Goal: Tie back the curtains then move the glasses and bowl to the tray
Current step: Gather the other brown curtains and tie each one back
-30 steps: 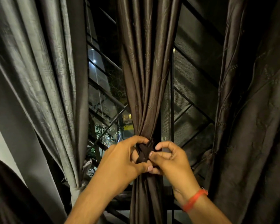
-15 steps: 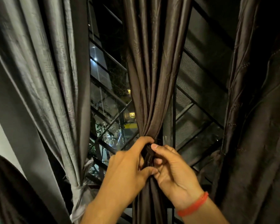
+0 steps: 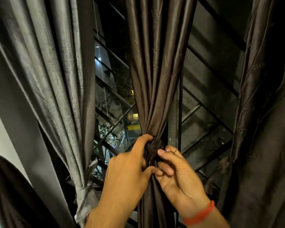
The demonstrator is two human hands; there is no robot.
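Since the earlier frames both hands have drawn tighter in on the knot. Left hand (image 3: 128, 170): fingers curled, forefinger hooked over the tie knot (image 3: 153, 148), thumb pressed to the fabric just under it. Right hand (image 3: 176, 175): thumb and curled fingers pinching the tie below and right of the knot; red wristband (image 3: 199, 214). Brown curtain (image 3: 156, 71) bunched into narrow pleats at the fingers, flaring above. Left of the fingers, grey curtain (image 3: 44, 79) already tied. Beyond, window grille (image 3: 209, 112).
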